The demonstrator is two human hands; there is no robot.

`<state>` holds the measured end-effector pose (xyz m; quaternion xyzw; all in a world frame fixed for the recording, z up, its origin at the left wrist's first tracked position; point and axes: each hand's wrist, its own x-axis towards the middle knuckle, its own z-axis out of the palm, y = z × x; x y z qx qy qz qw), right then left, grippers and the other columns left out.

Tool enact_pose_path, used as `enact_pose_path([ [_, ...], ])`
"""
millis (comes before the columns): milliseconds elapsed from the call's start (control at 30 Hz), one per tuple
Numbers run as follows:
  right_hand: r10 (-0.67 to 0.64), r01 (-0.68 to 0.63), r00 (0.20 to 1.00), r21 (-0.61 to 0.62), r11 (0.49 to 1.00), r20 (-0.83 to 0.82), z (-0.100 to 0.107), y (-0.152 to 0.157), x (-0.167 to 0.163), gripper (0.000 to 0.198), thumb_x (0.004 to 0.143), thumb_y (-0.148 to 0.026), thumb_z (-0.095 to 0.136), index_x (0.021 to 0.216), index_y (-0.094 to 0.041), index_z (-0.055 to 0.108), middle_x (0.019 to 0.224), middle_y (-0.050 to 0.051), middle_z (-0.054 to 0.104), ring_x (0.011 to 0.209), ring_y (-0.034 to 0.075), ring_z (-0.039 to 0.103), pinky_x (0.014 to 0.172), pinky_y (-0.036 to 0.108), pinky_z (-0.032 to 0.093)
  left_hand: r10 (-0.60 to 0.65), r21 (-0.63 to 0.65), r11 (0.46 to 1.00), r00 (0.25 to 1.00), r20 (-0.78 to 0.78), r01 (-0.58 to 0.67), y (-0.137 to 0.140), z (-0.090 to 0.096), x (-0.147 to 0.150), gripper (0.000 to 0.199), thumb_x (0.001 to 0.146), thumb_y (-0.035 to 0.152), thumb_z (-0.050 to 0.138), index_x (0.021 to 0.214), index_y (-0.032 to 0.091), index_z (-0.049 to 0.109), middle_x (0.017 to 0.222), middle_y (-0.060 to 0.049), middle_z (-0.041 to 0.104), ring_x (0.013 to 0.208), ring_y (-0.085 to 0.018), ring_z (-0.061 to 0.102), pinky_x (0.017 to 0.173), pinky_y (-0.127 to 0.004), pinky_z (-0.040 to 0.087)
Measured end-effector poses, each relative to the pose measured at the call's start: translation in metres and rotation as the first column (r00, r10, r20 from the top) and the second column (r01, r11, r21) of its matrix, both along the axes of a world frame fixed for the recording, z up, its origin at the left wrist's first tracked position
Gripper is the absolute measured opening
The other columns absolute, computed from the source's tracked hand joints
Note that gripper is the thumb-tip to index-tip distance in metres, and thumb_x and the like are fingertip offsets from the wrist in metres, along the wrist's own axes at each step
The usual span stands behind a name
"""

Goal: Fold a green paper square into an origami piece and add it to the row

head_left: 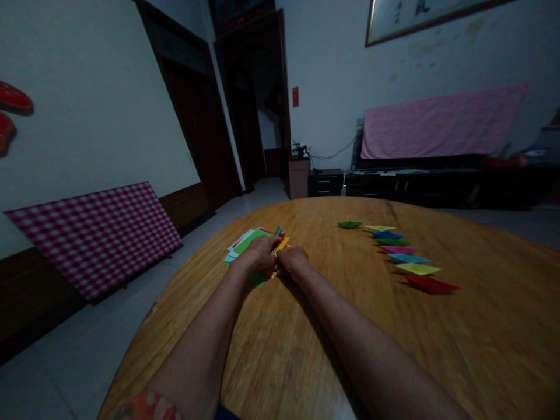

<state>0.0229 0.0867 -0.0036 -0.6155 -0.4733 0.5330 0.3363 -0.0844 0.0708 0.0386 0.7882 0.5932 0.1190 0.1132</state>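
Between my two hands is a small piece of folded orange-yellow paper point(282, 245), partly covered by the fingers. My left hand point(261, 252) grips it from the left, above a fanned pile of coloured paper sheets point(248, 240) in green, light blue, white and red. On the other side my right hand point(294, 261) is closed at the paper's near edge, its fingertips mostly hidden. A green paper corner point(259, 279) shows below my left wrist. To the right, folded paper boats lie in a slanting row, from a green boat point(349, 224) at the back to a red boat point(431, 284) in front.
Everything rests on a round wooden table point(350, 350). Beyond it stand a low black cabinet point(394, 184) and a screen under a pink cloth point(437, 125). A checked-cloth-covered panel point(100, 233) leans at the left wall. A dark doorway point(258, 99) opens behind.
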Motion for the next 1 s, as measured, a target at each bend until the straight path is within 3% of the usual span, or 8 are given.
enact_pose_path([
  [67, -0.017, 0.016, 0.999, 0.024, 1.000, 0.042, 0.004, -0.004, 0.000, 0.022, 0.079, -0.018, 0.062, 0.058, -0.015, 0.064, 0.049, 0.007, 0.058, 0.056, 0.020, 0.062, 0.047, 0.025, 0.043, -0.006, 0.042, 0.999, 0.998, -0.058, 0.008, 0.002, -0.003, 0.003, 0.052, 0.068, 0.017, 0.062, 0.119, 0.023, 0.061, 0.115, -0.009, 0.065, 0.108, -0.026, 0.056, 0.090, -0.033, 0.043],
  [133, -0.049, 0.046, 0.997, 0.049, 0.998, 0.063, 0.005, -0.008, 0.002, 0.022, 0.077, -0.019, 0.061, 0.056, -0.017, 0.063, 0.041, 0.004, 0.053, 0.048, 0.019, 0.059, 0.044, 0.025, 0.040, 0.024, 0.072, 0.997, 0.994, -0.109, -0.016, 0.003, -0.006, 0.003, 0.049, 0.070, 0.017, 0.061, 0.119, 0.024, 0.060, 0.116, -0.010, 0.064, 0.109, -0.026, 0.056, 0.091, -0.033, 0.042],
  [267, -0.145, 0.138, 0.986, 0.079, 0.987, 0.084, 0.007, -0.012, 0.017, 0.011, 0.074, -0.020, 0.059, 0.066, -0.018, 0.066, 0.043, 0.003, 0.054, 0.047, 0.018, 0.059, 0.043, 0.024, 0.040, 0.105, 0.099, 0.991, 0.983, -0.151, -0.090, 0.002, -0.009, 0.003, 0.049, 0.073, 0.014, 0.055, 0.121, 0.024, 0.058, 0.118, -0.012, 0.062, 0.109, -0.026, 0.056, 0.090, -0.033, 0.042],
  [467, -0.233, 0.228, 0.967, 0.060, 0.972, 0.100, 0.016, -0.023, 0.062, 0.015, 0.075, -0.027, 0.055, 0.069, -0.016, 0.063, 0.050, 0.005, 0.058, 0.044, 0.018, 0.057, 0.041, 0.026, 0.041, 0.063, 0.115, 0.992, 0.985, -0.158, -0.045, 0.000, -0.015, 0.006, 0.055, 0.074, 0.011, 0.052, 0.128, 0.022, 0.054, 0.118, -0.014, 0.062, 0.109, -0.028, 0.057, 0.091, -0.036, 0.042],
  [667, -0.293, 0.288, 0.955, 0.084, 0.954, 0.055, 0.021, -0.047, 0.107, 0.014, 0.078, -0.026, 0.051, 0.071, -0.017, 0.060, 0.061, 0.007, 0.062, 0.053, 0.017, 0.061, 0.043, 0.023, 0.045, 0.088, 0.103, 0.992, 0.975, -0.206, -0.068, -0.003, -0.011, 0.012, 0.052, 0.076, 0.016, 0.054, 0.128, 0.022, 0.054, 0.117, -0.014, 0.061, 0.107, -0.028, 0.057, 0.089, -0.036, 0.044],
  [833, -0.288, 0.286, 0.958, 0.043, 0.957, 0.023, 0.012, -0.055, 0.122, 0.013, 0.076, -0.020, 0.048, 0.067, -0.017, 0.056, 0.058, 0.006, 0.060, 0.048, 0.015, 0.059, 0.045, 0.023, 0.047, 0.047, 0.134, 0.991, 0.958, -0.283, -0.009, -0.013, -0.003, 0.027, 0.044, 0.079, 0.014, 0.050, 0.122, 0.019, 0.057, 0.112, -0.015, 0.060, 0.100, -0.028, 0.059, 0.083, -0.036, 0.046],
  [1000, -0.204, 0.188, 0.962, 0.099, 0.977, 0.183, 0.005, -0.053, 0.120, 0.017, 0.074, -0.026, 0.056, 0.062, -0.015, 0.059, 0.051, 0.004, 0.059, 0.042, 0.014, 0.054, 0.040, 0.021, 0.040, -0.007, 0.140, 0.989, 0.945, -0.328, 0.056, -0.019, -0.005, 0.039, 0.034, 0.086, 0.017, 0.044, 0.117, 0.019, 0.059, 0.109, -0.014, 0.060, 0.101, -0.026, 0.058, 0.083, -0.033, 0.045],
])
